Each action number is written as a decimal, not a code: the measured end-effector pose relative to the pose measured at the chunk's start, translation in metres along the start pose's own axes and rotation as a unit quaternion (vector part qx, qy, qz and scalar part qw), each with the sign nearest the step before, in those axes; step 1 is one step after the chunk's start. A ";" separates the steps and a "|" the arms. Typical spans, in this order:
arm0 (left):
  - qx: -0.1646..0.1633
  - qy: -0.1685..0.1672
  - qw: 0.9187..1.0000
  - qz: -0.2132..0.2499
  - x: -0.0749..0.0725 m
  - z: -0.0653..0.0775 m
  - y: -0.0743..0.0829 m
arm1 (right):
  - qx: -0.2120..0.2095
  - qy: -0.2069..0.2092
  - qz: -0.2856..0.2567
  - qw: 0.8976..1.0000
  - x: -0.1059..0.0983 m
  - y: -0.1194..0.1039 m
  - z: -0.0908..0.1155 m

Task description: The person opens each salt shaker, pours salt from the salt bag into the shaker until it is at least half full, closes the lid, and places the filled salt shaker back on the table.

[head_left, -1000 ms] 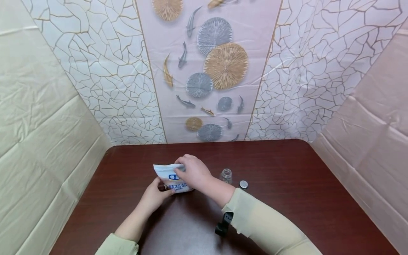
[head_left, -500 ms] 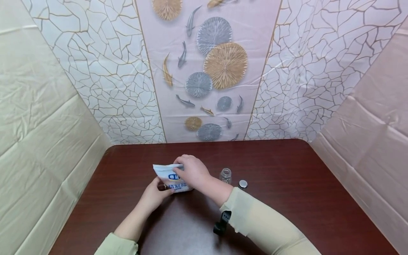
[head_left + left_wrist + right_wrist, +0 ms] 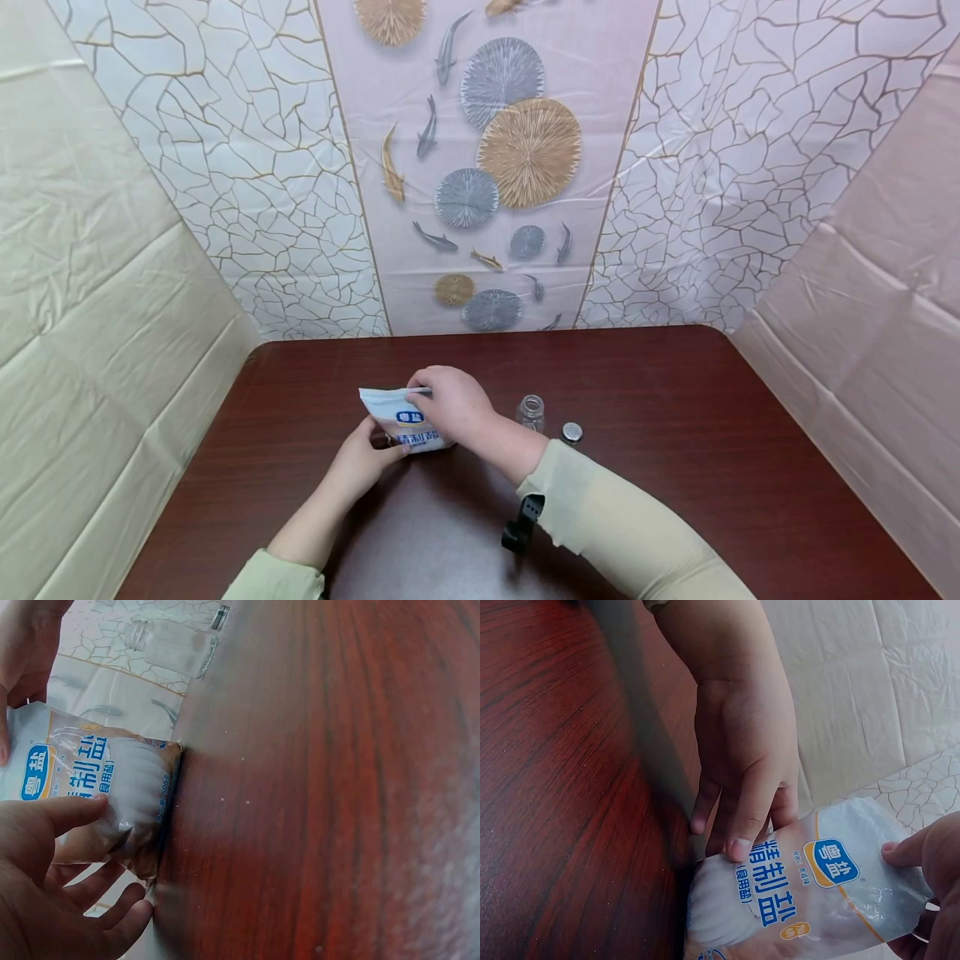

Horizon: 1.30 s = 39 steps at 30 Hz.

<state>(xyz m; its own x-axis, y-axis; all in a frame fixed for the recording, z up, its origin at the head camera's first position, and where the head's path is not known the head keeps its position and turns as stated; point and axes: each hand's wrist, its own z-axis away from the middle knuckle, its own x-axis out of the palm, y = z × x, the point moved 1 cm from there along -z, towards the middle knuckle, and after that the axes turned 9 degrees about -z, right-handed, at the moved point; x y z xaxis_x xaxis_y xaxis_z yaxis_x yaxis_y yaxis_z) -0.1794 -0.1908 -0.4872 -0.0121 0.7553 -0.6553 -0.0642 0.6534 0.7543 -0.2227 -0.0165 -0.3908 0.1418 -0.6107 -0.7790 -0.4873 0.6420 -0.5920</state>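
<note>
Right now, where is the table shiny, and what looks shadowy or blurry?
Head view: a pale shine on the table, low in the middle. Left wrist view: whitish glare at lower right, the glass jar looks soft. Right wrist view: a blurry dark band, probably shadow, beside the left hand.

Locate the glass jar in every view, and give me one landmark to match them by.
Head: glass jar just right of centre, lower half.
Left wrist: glass jar near the top, left of centre, sideways.
Right wrist: not in it.
Shared landmark: the salt bag.
</note>
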 end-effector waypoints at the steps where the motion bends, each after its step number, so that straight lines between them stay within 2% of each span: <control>1: 0.001 0.000 1.000 0.001 0.000 0.000 0.000 | 0.000 -0.001 -0.001 1.000 -0.001 0.000 0.000; 17: 0.009 -0.001 1.000 0.007 0.005 0.005 0.008 | 0.011 0.003 -0.019 1.000 -0.011 0.004 0.010; 24: 0.017 -0.009 1.000 0.010 0.007 0.007 0.014 | 0.007 0.020 -0.019 1.000 -0.018 0.006 0.014; 30: 0.014 -0.011 1.000 0.017 0.008 0.008 0.011 | 0.006 0.034 -0.034 0.999 -0.022 0.006 0.017; 35: 0.014 -0.014 0.999 0.039 0.013 0.004 0.007 | 0.020 0.037 -0.055 0.998 -0.030 0.005 0.018; 39: 0.004 -0.005 0.998 0.068 0.015 0.003 0.009 | 0.017 0.042 -0.058 0.997 -0.035 0.003 0.017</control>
<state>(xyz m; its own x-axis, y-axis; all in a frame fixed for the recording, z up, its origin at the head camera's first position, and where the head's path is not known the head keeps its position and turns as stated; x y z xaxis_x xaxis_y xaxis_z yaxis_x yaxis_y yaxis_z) -0.1768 -0.1735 -0.4901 -0.0109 0.8375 -0.5464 -0.0554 0.5450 0.8366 -0.2144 0.0148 -0.3688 0.1221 -0.7172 -0.6861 -0.4416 0.5799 -0.6846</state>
